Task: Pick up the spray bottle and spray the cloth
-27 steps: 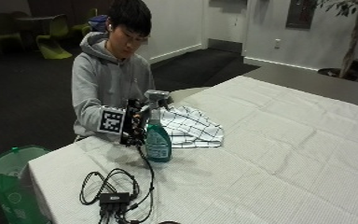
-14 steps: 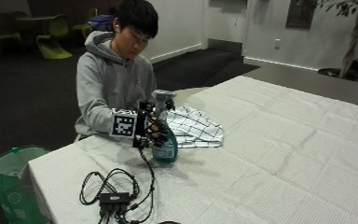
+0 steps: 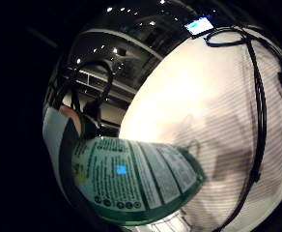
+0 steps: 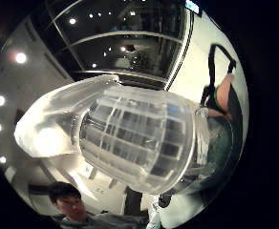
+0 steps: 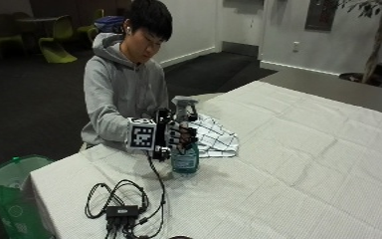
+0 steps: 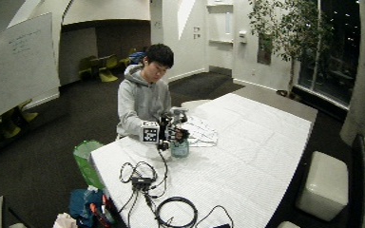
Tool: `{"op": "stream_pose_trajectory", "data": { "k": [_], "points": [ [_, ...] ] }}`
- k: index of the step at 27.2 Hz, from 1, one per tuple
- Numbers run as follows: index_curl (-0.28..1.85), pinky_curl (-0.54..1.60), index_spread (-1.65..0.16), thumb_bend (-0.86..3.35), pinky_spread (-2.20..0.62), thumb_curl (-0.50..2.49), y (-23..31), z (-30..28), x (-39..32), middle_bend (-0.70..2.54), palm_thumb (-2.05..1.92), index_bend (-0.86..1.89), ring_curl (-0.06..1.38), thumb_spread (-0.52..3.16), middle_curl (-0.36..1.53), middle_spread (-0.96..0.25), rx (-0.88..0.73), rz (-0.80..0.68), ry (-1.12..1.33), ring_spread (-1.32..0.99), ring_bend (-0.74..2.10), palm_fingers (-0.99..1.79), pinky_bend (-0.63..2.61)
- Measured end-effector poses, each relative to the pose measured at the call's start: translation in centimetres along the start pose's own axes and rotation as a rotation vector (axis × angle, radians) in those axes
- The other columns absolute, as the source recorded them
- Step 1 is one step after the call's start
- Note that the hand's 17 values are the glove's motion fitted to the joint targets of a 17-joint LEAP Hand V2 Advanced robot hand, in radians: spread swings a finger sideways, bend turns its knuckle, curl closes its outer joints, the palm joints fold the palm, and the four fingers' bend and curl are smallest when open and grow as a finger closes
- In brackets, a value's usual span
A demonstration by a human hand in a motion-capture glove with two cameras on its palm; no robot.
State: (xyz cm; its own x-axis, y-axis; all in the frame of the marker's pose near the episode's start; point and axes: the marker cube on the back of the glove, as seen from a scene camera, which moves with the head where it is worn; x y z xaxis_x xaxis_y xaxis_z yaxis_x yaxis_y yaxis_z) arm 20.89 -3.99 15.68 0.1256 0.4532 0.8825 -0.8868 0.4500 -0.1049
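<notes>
The black-gloved right hand (image 5: 178, 135) grips the blue-green plastic spray bottle (image 5: 185, 158). The bottle stands on the white tabletop (image 5: 297, 164). A white checked cloth (image 5: 214, 141) lies just behind it

the gloved right hand (image 5: 172, 138) is reaching forward from a bent grey-sleeved arm, held just above the table. its fingers (image 5: 186, 134) are curling round the neck of the spray bottle (image 5: 185, 158).

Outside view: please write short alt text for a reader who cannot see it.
A seated person's gloved right hand grips a spray bottle standing on a white-covered table. A checked cloth lies just behind the bottle.
</notes>
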Motion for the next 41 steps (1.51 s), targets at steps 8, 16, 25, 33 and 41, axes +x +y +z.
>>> {"op": "stream_pose_trajectory", "data": {
  "k": [8,16,25,33,41],
  "points": [
    [0.43,0.34,-0.20,0.04,-0.14,0.48,-1.2,2.2,-1.1,0.57,0.89,0.43,0.38,0.61,0.47,-0.07,-0.102,-0.062,0.071,-0.13,0.56,1.40,0.36],
    [0.48,0.36,-0.19,0.00,-0.20,0.56,0.4,5.3,-7.0,0.61,0.94,0.51,0.40,0.39,0.49,-0.08,-0.653,-0.341,0.461,-0.16,0.57,1.41,0.34],
    [0.51,0.37,-0.18,-0.02,-0.23,0.62,2.3,5.5,-13.8,0.63,0.95,0.53,0.42,0.27,0.50,-0.08,-0.969,-0.545,1.000,-0.18,0.58,1.41,0.35],
    [0.53,0.38,-0.18,-0.03,-0.24,0.66,3.9,5.9,-13.9,0.63,0.94,0.53,0.43,0.22,0.50,-0.09,-1.029,-0.574,1.324,-0.18,0.59,1.40,0.36],
    [0.54,0.39,-0.18,-0.03,-0.24,0.69,6.5,8.1,-9.8,0.64,0.94,0.53,0.44,0.19,0.50,-0.09,-1.093,-0.582,1.417,-0.18,0.59,1.40,0.36]
  ]
}}
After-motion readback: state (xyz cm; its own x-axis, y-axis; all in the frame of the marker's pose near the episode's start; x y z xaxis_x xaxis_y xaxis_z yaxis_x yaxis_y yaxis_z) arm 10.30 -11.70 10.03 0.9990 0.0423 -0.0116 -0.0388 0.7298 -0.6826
